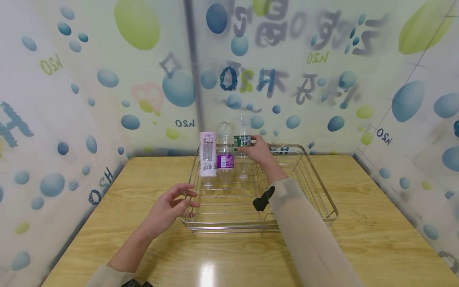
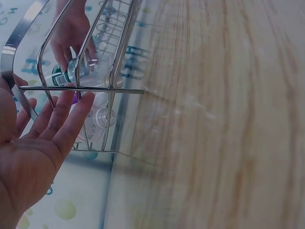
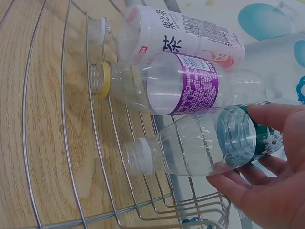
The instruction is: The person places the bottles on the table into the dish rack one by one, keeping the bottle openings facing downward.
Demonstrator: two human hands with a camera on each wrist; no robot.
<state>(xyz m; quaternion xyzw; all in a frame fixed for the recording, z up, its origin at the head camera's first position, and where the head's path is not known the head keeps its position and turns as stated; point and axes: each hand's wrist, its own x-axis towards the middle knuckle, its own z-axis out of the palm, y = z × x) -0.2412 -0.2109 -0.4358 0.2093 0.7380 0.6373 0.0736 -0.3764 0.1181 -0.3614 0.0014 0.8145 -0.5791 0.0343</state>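
My right hand grips a clear plastic bottle with a green label, thumb on one side and fingers on the other. The bottle is upside down, its white-ringed neck pointing into the wire basket. Beside it, also neck down, lean a clear bottle with a purple label and a bottle in a pink-white sleeve. At the basket's left side is my left hand, its fingers loosely extended by the wires and holding nothing. Whether they touch the wires I cannot tell.
The basket stands on a wood-grain table. Behind the basket and at both sides hang pale sheets with blue and green spots and lettering. A black wrist strap sits at my right sleeve.
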